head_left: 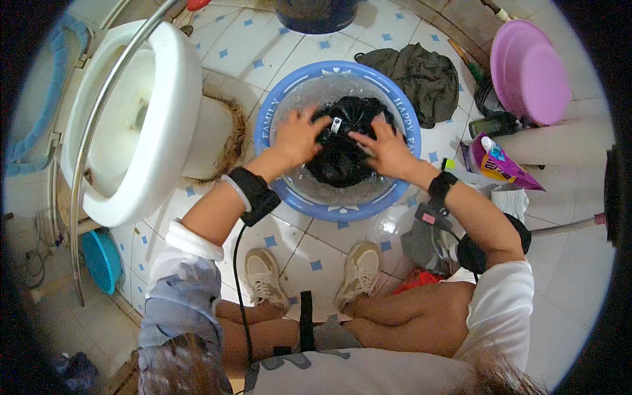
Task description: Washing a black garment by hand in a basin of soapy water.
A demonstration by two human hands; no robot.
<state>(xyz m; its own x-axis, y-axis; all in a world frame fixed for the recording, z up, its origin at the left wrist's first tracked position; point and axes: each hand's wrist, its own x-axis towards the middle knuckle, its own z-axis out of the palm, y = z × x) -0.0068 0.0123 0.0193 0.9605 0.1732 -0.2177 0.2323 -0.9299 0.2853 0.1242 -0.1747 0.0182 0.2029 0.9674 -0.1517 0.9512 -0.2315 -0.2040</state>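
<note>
A blue-rimmed basin [350,214] with water in it stands on the floor in front of me. In its middle lies a wet black garment [349,158], bunched up, with a small white tag [336,124] on top. My left hand [297,137] is at the garment's left edge, its fingers spread and slightly blurred. At the garment's right side, my right hand [387,149] has its fingers apart and lightly touching the cloth. Neither hand is closed round anything. The garment's underside is hidden in the water.
A white toilet [178,125] stands at left, with a metal hose [99,125] in front of it. Dark cloth [421,82] lies beyond the basin's right rim. Further right are a pink basin [530,72] and a purple pouch [503,164]. A dark bucket [316,14] stands at the far side.
</note>
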